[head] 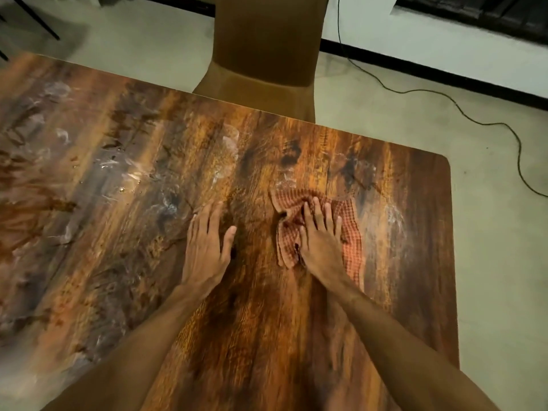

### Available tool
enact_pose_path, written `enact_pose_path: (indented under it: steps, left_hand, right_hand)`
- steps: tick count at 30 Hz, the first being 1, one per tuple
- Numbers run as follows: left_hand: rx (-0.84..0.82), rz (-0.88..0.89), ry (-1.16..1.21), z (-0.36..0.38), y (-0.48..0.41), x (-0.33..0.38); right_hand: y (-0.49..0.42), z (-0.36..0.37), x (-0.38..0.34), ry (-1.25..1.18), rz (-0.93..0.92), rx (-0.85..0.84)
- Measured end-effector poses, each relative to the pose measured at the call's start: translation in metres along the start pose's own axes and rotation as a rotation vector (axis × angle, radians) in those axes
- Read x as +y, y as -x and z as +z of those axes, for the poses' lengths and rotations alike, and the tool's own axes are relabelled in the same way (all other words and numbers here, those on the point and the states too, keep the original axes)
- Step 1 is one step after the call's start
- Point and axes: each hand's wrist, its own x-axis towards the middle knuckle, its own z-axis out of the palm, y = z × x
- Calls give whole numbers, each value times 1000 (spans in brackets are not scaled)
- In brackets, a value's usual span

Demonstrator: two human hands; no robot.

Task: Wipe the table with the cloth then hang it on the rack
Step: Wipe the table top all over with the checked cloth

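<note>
The cloth (350, 232) is a thin woven fabric in a small red-and-white check, crumpled into soft folds and ridges, lying on the right half of the table (261, 321). The right hand (318, 238) lies flat on top of it, fingers straight and slightly spread, palm pressing the fabric onto the wood. The cloth bunches out past the fingertips on the far side, in a rumpled lobe to the left of the thumb, and as a flatter strip along the right of the wrist.

The left hand (206, 247) rests palm-down on bare wood, well to the left of the cloth and not touching it, fingers straight, thumb angled out.

The table has a glossy wood-grain top in streaked orange and dark brown, with a rounded far right corner. Pale, cloudy smears (124, 170) and a few wet beads mark its left and middle parts; fainter smears lie just beyond the cloth.

A chair (264, 54) in smooth brown fabric stands at the far edge. A thin black cable (444, 96) snakes over the pale floor (489, 232).
</note>
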Motion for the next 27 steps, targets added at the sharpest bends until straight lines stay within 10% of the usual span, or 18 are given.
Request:
enact_pose_path:
  steps: [6,14,21,27]
  left_hand:
    - [10,6,2,4,-17,15]
    - [-37,9,-2,24,-17,41]
    - [22,58,-68,37,-36,77]
    - [13,75,-98,52,-41,94]
  right_hand:
    - [53,29,-39,37,-409,-82]
    - [-6,-29,85,-35,219,12]
    - [5,3,18,56,-377,-48]
    - [-59,-40,129,-28,61,41]
